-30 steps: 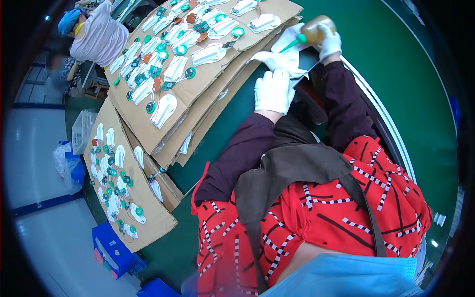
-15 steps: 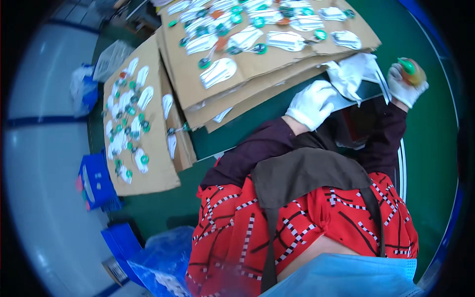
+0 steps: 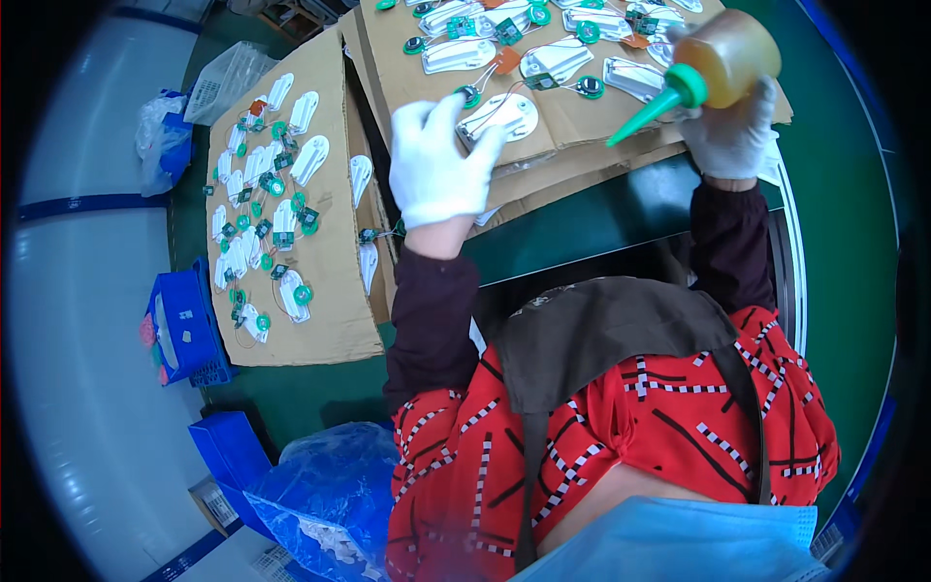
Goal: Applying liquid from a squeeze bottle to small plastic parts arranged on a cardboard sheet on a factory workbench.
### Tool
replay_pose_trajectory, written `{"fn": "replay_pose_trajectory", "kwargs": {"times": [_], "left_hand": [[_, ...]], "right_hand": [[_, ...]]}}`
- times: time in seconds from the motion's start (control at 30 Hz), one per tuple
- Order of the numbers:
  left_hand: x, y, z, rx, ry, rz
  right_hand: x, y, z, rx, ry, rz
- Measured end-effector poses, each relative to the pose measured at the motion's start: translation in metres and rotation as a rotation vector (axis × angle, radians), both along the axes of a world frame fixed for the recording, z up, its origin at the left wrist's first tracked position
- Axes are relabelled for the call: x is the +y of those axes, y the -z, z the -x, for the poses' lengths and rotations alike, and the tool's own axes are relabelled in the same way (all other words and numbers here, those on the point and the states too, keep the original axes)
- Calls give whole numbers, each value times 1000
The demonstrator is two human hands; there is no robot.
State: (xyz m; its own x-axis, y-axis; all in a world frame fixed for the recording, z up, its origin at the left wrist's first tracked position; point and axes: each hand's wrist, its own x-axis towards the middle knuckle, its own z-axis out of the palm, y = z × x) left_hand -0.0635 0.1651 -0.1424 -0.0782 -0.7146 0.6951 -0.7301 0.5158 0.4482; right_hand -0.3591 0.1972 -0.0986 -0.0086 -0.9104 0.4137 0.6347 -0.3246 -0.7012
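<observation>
My right hand [image 3: 732, 136], in a white glove, grips a squeeze bottle [image 3: 742, 53] of amber liquid. Its green nozzle [image 3: 650, 107] points down and left above the cardboard sheet [image 3: 555, 128]. My gloved left hand [image 3: 436, 165] reaches over the sheet's near edge, thumb and forefinger apart around the near end of a white plastic shell [image 3: 504, 116]. A small green-rimmed round part [image 3: 469, 95] on thin wires lies at the forefinger's tip; whether they touch I cannot tell. Several more white shells with wired green boards and round parts cover the sheet.
A second cardboard sheet [image 3: 320, 339] with similar shells stands left of the main stack, on the green tabletop [image 3: 572, 218]. Blue bins [image 3: 189, 325] and a blue plastic bag [image 3: 335, 475] are at the left. A clear plastic bag [image 3: 228, 82] sits farther back.
My left hand has moved left and forward from the table's edge to the shell. The right hand has brought the bottle left and forward over the cardboard, tipping its nozzle down.
</observation>
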Motion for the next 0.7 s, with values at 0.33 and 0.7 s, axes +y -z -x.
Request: {"fn": "replay_pose_trajectory", "kwargs": {"times": [0.33, 0.7], "left_hand": [[-24, 7, 10, -70, 82, -282], [-24, 15, 24, 611, 205, -555]], "right_hand": [[-17, 34, -34, -25, 269, -111], [-17, -1, -46, 170, 391, 253]]}}
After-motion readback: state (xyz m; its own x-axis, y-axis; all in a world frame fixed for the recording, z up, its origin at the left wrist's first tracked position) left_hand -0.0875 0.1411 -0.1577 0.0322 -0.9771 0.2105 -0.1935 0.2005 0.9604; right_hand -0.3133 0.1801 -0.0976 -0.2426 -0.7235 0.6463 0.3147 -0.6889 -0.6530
